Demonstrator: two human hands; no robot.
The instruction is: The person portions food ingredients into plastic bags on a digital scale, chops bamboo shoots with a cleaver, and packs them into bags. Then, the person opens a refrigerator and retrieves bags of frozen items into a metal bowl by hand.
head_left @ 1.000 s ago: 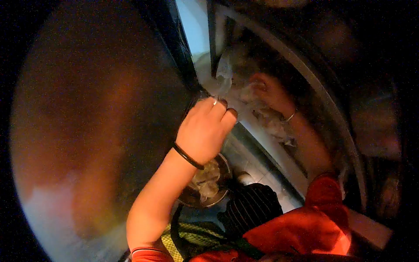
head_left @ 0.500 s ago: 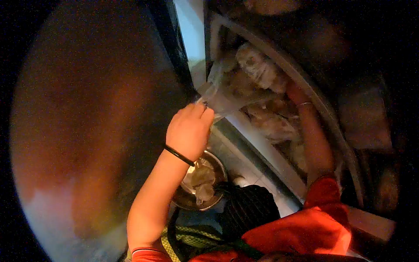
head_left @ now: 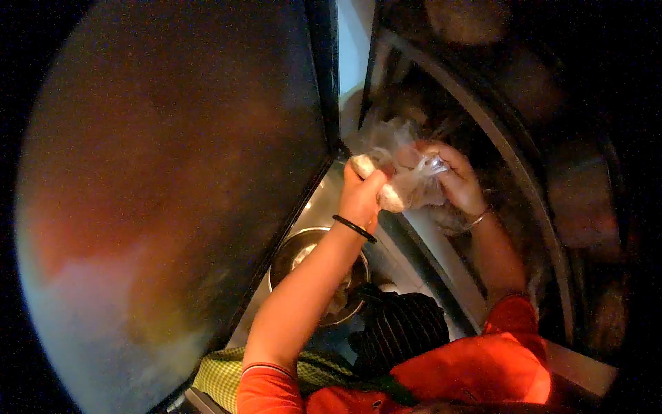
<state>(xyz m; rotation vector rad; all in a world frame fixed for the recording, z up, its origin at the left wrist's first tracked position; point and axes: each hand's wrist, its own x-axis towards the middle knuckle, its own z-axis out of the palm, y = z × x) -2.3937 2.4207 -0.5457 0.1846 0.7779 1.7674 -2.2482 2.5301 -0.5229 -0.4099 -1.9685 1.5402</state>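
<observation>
A clear plastic bag (head_left: 417, 179) with pale, lumpy contents is held up between my two hands, in front of a dark, curved-edged compartment. My left hand (head_left: 362, 193), with a black band on its wrist, is closed around the bag's left side, thumb on top. On the other side, my right hand (head_left: 460, 181) pinches the bunched plastic; a thin bangle circles that wrist. What the bag contains is too blurred to name. Below my left forearm, a round metal bowl (head_left: 281, 254) holds pale pieces, partly hidden by the arm.
A large dark, glossy panel (head_left: 186, 172) stands on the left. The compartment's curved rim (head_left: 496, 114) arcs along the right, its inside mostly in shadow. Black striped fabric (head_left: 403, 324) lies beside the bowl, close to my body.
My right hand has come up out of the compartment with the bag. My left hand has moved right and now grips the bag's near side. The view has shifted slightly.
</observation>
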